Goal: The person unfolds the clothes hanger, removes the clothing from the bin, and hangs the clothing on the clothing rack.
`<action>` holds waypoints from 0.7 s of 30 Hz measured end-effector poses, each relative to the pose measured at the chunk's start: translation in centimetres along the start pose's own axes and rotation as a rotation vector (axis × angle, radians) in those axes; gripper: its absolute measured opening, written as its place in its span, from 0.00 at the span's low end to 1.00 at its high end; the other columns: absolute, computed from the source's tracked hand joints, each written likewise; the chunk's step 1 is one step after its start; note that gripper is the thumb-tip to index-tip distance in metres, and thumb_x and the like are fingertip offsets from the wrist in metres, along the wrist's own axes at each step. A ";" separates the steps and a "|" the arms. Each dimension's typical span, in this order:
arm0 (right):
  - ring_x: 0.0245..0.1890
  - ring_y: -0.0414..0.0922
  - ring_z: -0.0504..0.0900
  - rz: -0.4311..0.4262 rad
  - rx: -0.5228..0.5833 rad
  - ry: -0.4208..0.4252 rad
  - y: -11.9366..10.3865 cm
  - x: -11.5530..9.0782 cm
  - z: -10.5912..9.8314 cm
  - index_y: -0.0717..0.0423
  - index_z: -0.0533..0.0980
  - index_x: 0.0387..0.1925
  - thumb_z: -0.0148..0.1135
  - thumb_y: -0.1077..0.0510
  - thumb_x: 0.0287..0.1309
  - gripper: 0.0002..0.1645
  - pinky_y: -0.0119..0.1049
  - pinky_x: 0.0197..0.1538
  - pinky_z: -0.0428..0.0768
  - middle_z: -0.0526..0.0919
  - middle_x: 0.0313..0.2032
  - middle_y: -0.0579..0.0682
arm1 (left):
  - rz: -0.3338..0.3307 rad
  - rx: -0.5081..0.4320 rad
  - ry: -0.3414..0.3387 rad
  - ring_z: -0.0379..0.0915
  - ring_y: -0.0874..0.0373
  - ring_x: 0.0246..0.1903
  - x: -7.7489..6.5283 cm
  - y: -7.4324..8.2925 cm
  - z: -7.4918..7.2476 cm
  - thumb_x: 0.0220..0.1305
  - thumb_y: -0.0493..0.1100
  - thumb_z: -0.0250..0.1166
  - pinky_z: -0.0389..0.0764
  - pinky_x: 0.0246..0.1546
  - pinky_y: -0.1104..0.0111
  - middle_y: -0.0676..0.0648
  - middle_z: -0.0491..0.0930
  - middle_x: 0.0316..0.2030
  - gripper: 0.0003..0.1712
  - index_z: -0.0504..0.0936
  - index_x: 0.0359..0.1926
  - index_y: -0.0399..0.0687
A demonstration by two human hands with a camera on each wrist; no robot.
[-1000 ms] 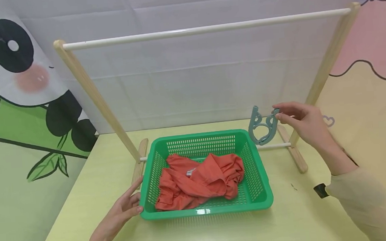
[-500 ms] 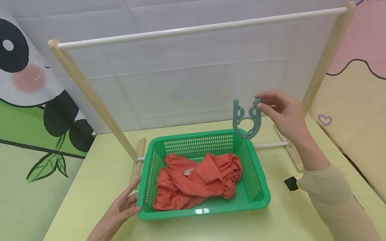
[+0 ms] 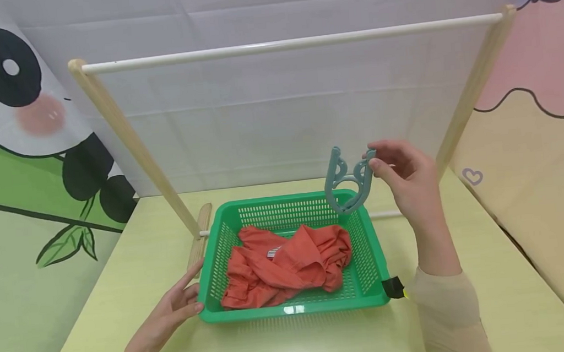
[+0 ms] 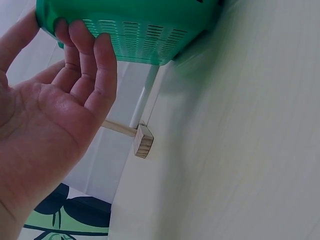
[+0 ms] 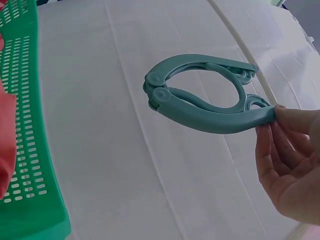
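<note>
A teal folding clothes hanger (image 3: 330,186), folded into a U shape, hangs over the back right corner of a green basket (image 3: 253,313). My right hand (image 3: 409,185) pinches one arm tip of it between thumb and fingers; the right wrist view shows the hinged end of the hanger (image 5: 215,121) pointing away from the hand. A crumpled orange-red garment (image 3: 289,266) with a white label lies in the basket. Beside the basket's front left corner is my left hand (image 3: 166,313), its thumb tip at the rim and its loosely bent fingers against the outer wall.
Behind the basket stands a rack with a white top rod (image 3: 291,45) and slanting wooden posts (image 3: 132,138). A black tab (image 3: 393,287) sticks out by the right sleeve, overlapping the basket's edge. Printed cloth walls enclose the pale yellow table (image 3: 285,347).
My right hand has moved left with the hanger, from beside the basket's right edge to over its back right corner. The left hand stays at the basket.
</note>
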State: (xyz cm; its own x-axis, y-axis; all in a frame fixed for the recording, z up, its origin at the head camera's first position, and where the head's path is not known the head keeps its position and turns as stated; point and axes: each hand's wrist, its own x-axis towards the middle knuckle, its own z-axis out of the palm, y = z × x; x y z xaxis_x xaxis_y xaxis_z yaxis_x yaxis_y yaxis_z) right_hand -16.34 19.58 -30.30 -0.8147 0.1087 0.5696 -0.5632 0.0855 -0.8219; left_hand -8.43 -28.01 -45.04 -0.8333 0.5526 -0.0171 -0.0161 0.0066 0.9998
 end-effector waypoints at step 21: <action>0.37 0.37 0.84 0.002 0.017 -0.035 -1.1 -1.7 1.7 0.68 0.79 0.49 0.65 0.66 0.61 0.15 0.26 0.44 0.83 0.86 0.37 0.39 | -0.024 0.064 0.024 0.80 0.66 0.53 0.0 0.6 0.0 0.71 0.28 0.51 0.76 0.55 0.74 0.55 0.82 0.54 0.45 0.36 0.79 0.45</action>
State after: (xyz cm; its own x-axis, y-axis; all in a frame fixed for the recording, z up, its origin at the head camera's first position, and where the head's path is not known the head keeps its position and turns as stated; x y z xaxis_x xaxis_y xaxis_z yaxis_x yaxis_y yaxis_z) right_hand -14.61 17.58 -30.37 -0.8199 0.0740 0.5677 -0.5637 0.0684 -0.8231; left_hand -8.42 -27.98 -44.41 -0.8463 0.5313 -0.0399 -0.0014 0.0727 0.9974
